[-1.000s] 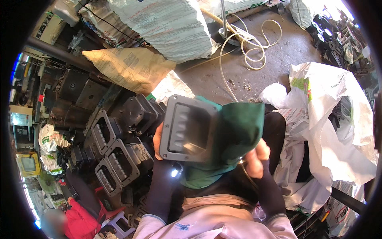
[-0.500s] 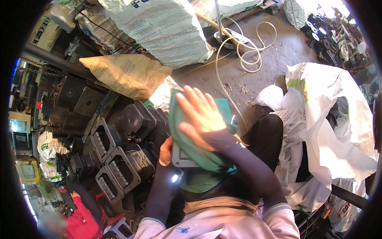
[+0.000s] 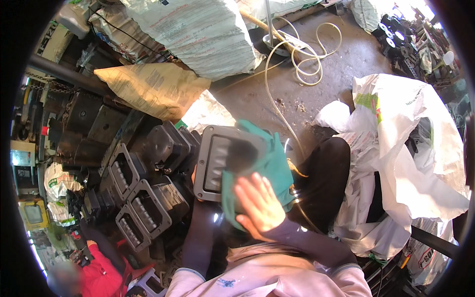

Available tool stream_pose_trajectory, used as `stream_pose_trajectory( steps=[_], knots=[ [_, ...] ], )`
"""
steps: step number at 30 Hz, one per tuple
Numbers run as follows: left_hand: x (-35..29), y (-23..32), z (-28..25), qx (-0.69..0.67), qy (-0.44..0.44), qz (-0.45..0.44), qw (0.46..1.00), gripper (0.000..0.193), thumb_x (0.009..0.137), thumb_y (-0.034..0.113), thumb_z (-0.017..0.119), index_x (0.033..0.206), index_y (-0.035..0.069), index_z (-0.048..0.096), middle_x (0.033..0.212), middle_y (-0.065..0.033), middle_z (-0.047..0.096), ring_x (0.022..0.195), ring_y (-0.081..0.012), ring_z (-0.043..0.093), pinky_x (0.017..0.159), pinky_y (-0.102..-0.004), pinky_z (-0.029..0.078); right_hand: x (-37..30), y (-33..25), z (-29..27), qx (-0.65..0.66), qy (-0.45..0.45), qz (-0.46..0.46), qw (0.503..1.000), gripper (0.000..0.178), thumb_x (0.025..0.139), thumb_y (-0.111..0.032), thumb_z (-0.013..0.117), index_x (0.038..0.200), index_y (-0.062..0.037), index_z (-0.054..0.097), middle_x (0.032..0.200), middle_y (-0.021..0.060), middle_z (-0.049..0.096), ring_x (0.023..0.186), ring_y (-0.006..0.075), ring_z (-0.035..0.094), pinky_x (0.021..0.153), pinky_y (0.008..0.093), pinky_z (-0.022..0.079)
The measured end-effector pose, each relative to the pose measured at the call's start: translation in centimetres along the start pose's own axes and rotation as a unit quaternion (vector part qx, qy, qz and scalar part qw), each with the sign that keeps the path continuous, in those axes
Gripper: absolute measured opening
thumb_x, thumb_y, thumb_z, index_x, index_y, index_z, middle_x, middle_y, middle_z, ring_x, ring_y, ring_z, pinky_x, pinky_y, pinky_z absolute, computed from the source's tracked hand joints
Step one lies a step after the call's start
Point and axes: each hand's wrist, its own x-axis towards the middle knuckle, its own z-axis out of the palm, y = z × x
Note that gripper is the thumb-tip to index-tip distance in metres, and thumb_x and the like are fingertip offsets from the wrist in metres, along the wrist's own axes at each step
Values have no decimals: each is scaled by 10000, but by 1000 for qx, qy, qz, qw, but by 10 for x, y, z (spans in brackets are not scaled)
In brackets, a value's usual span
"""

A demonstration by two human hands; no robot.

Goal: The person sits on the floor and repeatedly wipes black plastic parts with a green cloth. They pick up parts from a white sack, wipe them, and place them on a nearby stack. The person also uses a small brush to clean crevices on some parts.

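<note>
A grey rectangular housing (image 3: 208, 143) with rounded corners and a ribbed recess is held tilted above my lap. At its left edge my left hand (image 3: 193, 176) grips it, its fingers mostly hidden behind the part. A green cloth (image 3: 277, 168) drapes over the right side of the housing. Flat on the cloth lies my right hand (image 3: 260, 203), fingers stretched out and slightly blurred.
Several similar grey housings (image 3: 148, 210) stand to my left. A large white sack (image 3: 401, 163) lies open at the right, and a tan paper sack (image 3: 153, 89) lies beyond the housings. A pale hose (image 3: 309, 74) coils on the floor. A person in a red sleeve (image 3: 101, 267) is at lower left.
My right hand has slid down toward me with the cloth, baring the housing's face. The housing now faces up more, with my left hand further behind it.
</note>
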Motion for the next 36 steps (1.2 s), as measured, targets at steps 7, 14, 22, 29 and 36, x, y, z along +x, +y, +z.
stream_pose_trajectory(
  steps=[7,14,22,29,36],
  knots=[
    [10,-15,35,-80,-15,47,996,616,1030,459,454,1456,16,466,1324,-182,602,1136,-308,632,920,-444,551,-9,12,3,2,218,-85,972,455,637,-36,748,1083,41,703,1175,199,680,1016,375,675,833,450,524],
    [23,-13,28,-27,-14,59,998,629,1004,458,515,1447,13,476,1316,-178,611,1146,-302,627,927,-433,546,10,25,-28,137,211,36,967,270,840,53,682,1106,12,667,1068,175,694,862,281,684,762,353,555],
    [4,-34,88,111,70,56,990,649,976,456,583,1437,11,487,1306,-173,620,1157,-294,621,936,-420,540,36,23,-46,431,143,384,804,290,1012,-214,631,1230,-23,634,906,-11,649,759,81,579,694,239,476],
    [2,-35,115,236,166,6,957,655,898,386,706,1367,-31,516,1214,-142,652,1030,-229,662,883,-361,540,43,32,-24,854,-7,154,496,516,1081,-338,466,1435,36,435,1447,171,512,1353,273,475,1156,407,331],
    [8,-35,122,219,97,-30,970,836,806,408,769,1422,-52,439,1255,-152,631,1102,-245,634,954,-368,506,32,34,-41,753,-215,158,601,875,933,-368,733,1569,-20,243,1550,127,371,1445,229,331,1201,410,262]
  ],
)
